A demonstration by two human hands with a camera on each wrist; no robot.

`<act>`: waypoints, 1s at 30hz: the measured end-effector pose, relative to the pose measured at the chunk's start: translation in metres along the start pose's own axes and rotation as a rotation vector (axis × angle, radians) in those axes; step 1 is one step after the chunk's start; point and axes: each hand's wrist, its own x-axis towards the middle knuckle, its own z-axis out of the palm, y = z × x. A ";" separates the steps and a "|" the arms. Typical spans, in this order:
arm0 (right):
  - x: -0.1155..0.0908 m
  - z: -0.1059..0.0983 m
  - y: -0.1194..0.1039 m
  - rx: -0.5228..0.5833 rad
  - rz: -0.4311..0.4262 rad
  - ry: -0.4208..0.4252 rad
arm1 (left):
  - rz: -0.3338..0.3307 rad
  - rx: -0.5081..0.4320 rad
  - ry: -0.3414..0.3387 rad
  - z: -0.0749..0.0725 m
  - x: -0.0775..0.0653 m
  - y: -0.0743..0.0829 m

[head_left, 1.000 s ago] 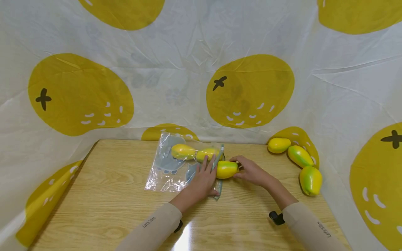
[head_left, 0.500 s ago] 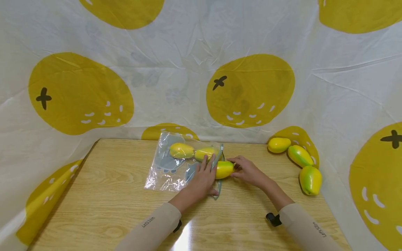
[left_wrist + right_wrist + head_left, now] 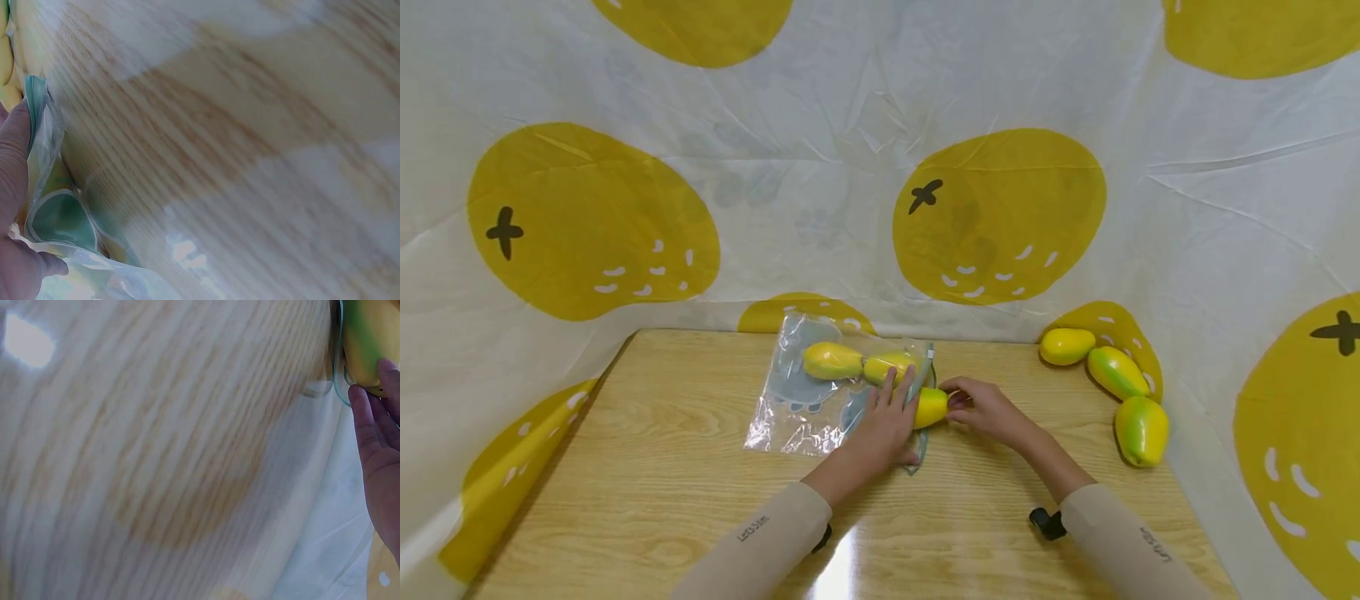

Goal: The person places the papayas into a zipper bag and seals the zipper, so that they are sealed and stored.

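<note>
A clear zip bag [image 3: 790,425] with pale blue print lies on the table, its mouth toward the right. Inside are two yellow mangoes, one at the left [image 3: 832,361] and one nearer the mouth [image 3: 887,367]. My left hand [image 3: 876,433] lies over the bag's mouth with straight, spread fingers; the left wrist view shows its thumb against the clear film [image 3: 112,275]. A third mango [image 3: 932,407], yellow with green, sits partly in the mouth. The fingers and thumb of my right hand [image 3: 992,410] grip its right end. The left part of that mango is hidden.
Three more yellow-green mangoes lie at the table's right edge: one at the back [image 3: 1067,347], one in the middle [image 3: 1117,373] and one in front [image 3: 1142,431]. A white cloth [image 3: 820,200] with yellow fruit print surrounds the wooden table [image 3: 647,467].
My right hand has moved left with the third mango, which now sits deeper under my left hand at the bag's mouth. The two mangoes inside have shifted slightly left. My left hand stays nearly still.
</note>
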 end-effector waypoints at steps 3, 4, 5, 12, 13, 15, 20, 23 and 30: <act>0.002 0.002 0.001 0.015 0.002 0.006 | 0.002 0.020 0.009 0.000 0.001 0.000; 0.002 0.003 0.001 0.022 0.000 0.005 | 0.001 0.028 0.014 0.001 0.001 0.000; 0.003 0.004 0.001 0.029 -0.006 0.004 | 0.001 0.035 0.019 0.001 0.001 0.000; 0.003 0.009 -0.001 0.048 -0.018 0.025 | 0.021 0.078 0.035 0.002 0.001 -0.002; 0.003 0.010 -0.001 0.051 -0.021 0.035 | 0.027 0.086 0.037 0.002 0.001 -0.002; 0.004 0.012 0.001 0.049 -0.027 0.050 | 0.038 0.115 0.039 0.002 0.001 -0.003; 0.008 0.021 -0.004 0.065 -0.007 0.050 | 0.058 0.170 0.034 0.001 0.001 -0.003; 0.011 0.025 -0.009 0.080 0.011 0.056 | 0.066 0.198 0.044 0.000 0.001 -0.003; 0.017 0.031 -0.015 0.120 0.033 0.067 | 0.059 0.215 0.070 0.000 0.002 -0.004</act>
